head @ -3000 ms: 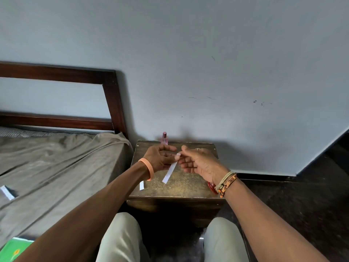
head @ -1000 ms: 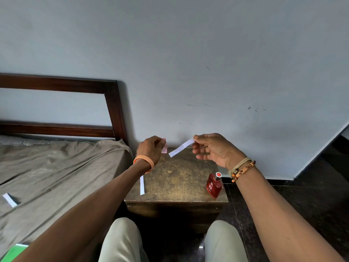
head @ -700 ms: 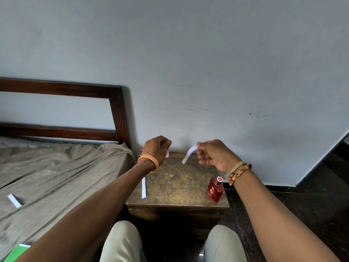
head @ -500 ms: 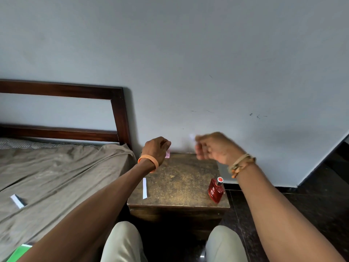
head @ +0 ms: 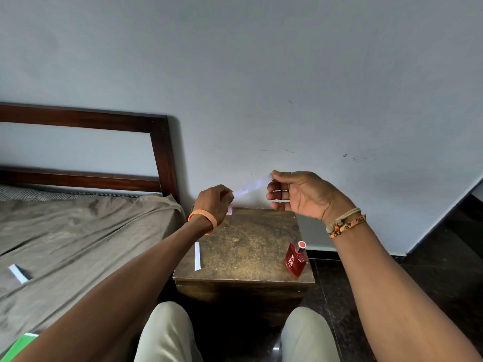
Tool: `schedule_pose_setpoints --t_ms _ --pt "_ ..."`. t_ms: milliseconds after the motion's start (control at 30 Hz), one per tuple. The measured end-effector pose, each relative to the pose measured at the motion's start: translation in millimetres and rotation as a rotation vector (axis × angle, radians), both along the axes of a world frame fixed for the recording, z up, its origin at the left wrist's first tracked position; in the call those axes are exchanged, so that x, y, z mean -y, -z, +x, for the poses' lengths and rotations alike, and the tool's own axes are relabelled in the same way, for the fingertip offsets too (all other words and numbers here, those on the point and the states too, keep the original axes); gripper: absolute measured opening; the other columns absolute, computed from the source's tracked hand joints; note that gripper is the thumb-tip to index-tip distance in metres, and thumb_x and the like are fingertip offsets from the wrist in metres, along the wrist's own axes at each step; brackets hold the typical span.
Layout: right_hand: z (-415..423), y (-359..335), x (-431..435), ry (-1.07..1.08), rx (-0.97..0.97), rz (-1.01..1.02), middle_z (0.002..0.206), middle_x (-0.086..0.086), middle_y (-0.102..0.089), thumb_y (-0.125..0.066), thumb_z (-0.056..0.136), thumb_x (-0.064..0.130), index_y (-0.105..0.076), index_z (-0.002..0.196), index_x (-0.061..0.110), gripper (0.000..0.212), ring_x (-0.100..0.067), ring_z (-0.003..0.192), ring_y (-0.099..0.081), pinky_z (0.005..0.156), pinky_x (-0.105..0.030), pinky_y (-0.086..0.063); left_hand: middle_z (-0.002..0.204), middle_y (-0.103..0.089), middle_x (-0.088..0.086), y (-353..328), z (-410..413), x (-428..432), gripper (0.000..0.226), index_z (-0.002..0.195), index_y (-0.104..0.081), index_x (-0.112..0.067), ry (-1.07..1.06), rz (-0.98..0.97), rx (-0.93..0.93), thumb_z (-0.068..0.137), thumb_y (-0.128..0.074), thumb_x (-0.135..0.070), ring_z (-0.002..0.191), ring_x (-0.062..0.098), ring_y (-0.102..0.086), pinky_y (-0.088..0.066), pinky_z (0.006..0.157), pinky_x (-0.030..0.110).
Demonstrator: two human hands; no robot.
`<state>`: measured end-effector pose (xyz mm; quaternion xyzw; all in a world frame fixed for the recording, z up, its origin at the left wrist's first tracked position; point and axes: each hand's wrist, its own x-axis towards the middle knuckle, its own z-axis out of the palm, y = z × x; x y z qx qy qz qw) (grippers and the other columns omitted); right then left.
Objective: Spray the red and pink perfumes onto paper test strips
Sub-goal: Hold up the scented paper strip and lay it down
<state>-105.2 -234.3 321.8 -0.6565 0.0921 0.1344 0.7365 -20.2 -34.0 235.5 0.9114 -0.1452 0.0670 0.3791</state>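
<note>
Nearest to the body, below the right hand point(head: 300, 195) and well apart from it, the red perfume bottle point(head: 295, 259) is seen standing upright on the small table point(head: 245, 254), red top uppermost. Below the left hand point(head: 213, 202), just bodyward of its wrist, a spare strip point(head: 197, 256) is laid flat near the table's left edge. Farther out, the left hand is curled round the pink perfume bottle point(head: 230, 209). Only a sliver of pink shows under the fingers, and the nozzle is hidden, so its aim cannot be told. Between the two hands the held test strip point(head: 251, 186) is kept in the air, blurred. Its right end is pinched between the right hand's thumb and forefinger, the other fingers being loosely spread, and its left end reaches the left hand's fingertips. The strip is judged light, thin and easily bent, best pinched at its very end so that the sprayed length is kept off the skin. The bottle is judged small, smooth and breakable, best gripped round its body with one finger left free for the pump. Beyond both hands the grey wall point(head: 261, 74) is seen.
</note>
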Motion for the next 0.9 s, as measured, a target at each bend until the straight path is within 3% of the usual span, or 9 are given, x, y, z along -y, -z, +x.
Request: schedule_pose_setpoints --t_ms 100,133,233,500,633,667,800,833,900 --pt "4 18 -3 0.077 -0.086 -0.541 0.079 -0.007 -0.061 -0.060 0.096 0.015 -0.064 0.090 0.005 0.012 -0.017 0.070 -0.057 0.065 -0.030 -0.052 0.098 -0.072 0.003 2 -1 0 0.023 0.102 -0.069 -0.014 -0.015 -0.016 -0.010 0.095 -0.053 -0.031 0.082 0.016 -0.060 -0.042 0.072 0.025" --pt "3 24 -4 0.096 -0.095 -0.558 0.080 -0.007 -0.061 -0.060 0.096 0.017 -0.065 0.092 0.004 0.015 -0.017 0.070 -0.056 0.066 -0.031 -0.052 0.098 -0.072 0.003 3 -1 -1 0.023 0.102 -0.069 -0.014 -0.011 -0.013 -0.008 0.095 -0.053 -0.031 0.082 0.016 -0.060 -0.042 0.072 0.025" --pt "3 26 -6 0.154 -0.070 -0.412 0.080 -0.010 -0.061 -0.061 0.096 0.018 -0.067 0.097 -0.002 0.020 -0.018 0.068 -0.056 0.063 -0.032 -0.052 0.098 -0.072 0.003 5 0 -5 0.023 0.101 -0.069 -0.015 -0.013 -0.008 -0.001 0.095 -0.053 -0.031 0.084 0.018 -0.062 -0.044 0.073 0.025" --pt "0 18 -6 0.103 -0.034 -0.436 0.081 -0.010 -0.062 -0.062 0.095 0.017 -0.068 0.095 0.002 0.017 -0.018 0.069 -0.058 0.065 -0.031 -0.051 0.103 -0.072 0.006 10 0 -11 0.026 0.106 -0.069 -0.011 -0.030 -0.014 -0.003 0.096 -0.054 -0.030 0.090 0.021 -0.064 -0.044 0.076 0.025" --pt "-6 -3 0 -0.085 0.043 0.165 0.080 -0.006 -0.065 -0.061 0.091 0.019 -0.066 0.085 0.011 0.011 -0.019 0.074 -0.062 0.067 -0.033 -0.053 0.100 -0.072 0.006 11 2 -12 0.025 0.103 -0.069 -0.012 -0.027 -0.007 0.001 0.095 -0.055 -0.031 0.090 0.023 -0.064 -0.043 0.075 0.025" --pt "-5 -3 0 -0.089 0.030 0.186 0.080 -0.005 -0.064 -0.060 0.091 0.018 -0.065 0.083 0.012 0.011 -0.020 0.075 -0.061 0.067 -0.033 -0.054 0.100 -0.072 0.006 11 2 -11 0.025 0.103 -0.069 -0.012 -0.026 -0.002 0.001 0.095 -0.055 -0.032 0.089 0.023 -0.064 -0.043 0.074 0.025" --pt "0 19 -12 -0.083 -0.037 -0.711 0.081 -0.007 -0.061 -0.058 0.096 0.015 -0.064 0.090 0.006 0.012 -0.018 0.073 -0.056 0.067 -0.030 -0.051 0.097 -0.073 0.004 15 1 -13 0.026 0.099 -0.070 -0.015 -0.027 -0.004 -0.007 0.094 -0.055 -0.035 0.088 0.022 -0.065 -0.048 0.077 0.028" --pt "1 20 -12 -0.077 0.010 -0.623 0.081 -0.007 -0.062 -0.058 0.096 0.015 -0.064 0.091 0.005 0.013 -0.018 0.072 -0.057 0.067 -0.030 -0.052 0.096 -0.073 0.004 15 2 -13 0.026 0.098 -0.070 -0.015 -0.026 -0.005 -0.008 0.094 -0.055 -0.036 0.087 0.022 -0.065 -0.049 0.077 0.029" --pt "0 11 -8 -0.091 0.067 -0.081 0.081 -0.008 -0.064 -0.060 0.094 0.016 -0.066 0.088 0.006 0.014 -0.019 0.072 -0.059 0.067 -0.032 -0.053 0.094 -0.072 0.005 16 2 -15 0.024 0.094 -0.069 -0.016 -0.028 0.008 -0.013 0.094 -0.055 -0.036 0.081 0.022 -0.062 -0.046 0.073 0.029"
